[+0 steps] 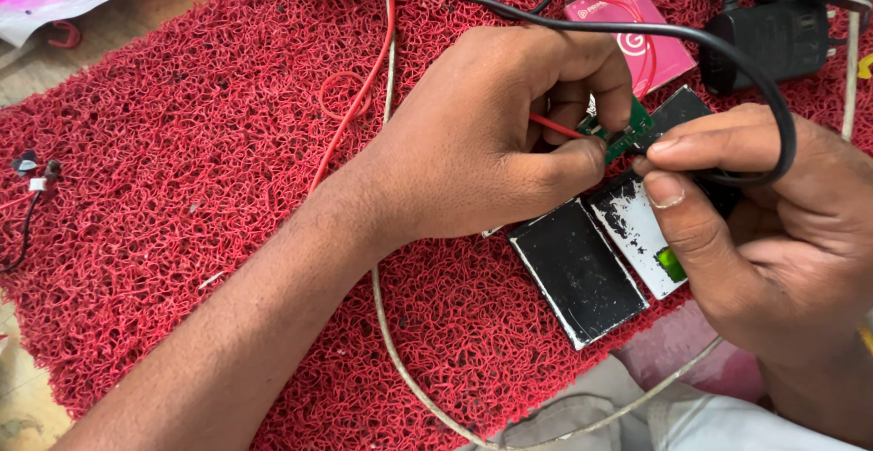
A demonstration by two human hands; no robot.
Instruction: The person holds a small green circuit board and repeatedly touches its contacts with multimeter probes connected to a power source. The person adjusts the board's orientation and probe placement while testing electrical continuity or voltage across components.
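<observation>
My left hand (496, 133) pinches a small green circuit board (626, 131) between thumb and fingers; a thin red wire (553, 125) runs from the board under my fingers. My right hand (755, 233) grips the plug end of a black cable (773, 110) and presses it against the board's edge. Just below the hands lie two flat rectangular battery cells, one black-faced (577, 274), one white with black smears (637, 233), on a red looped mat (182, 169).
A black power adapter (773, 42) and a pink card packet (637, 28) sit at the top right. A white cable (391, 333) crosses the mat, a red wire (359, 96) loops at centre. A small earpiece part (36, 174) lies at the left edge.
</observation>
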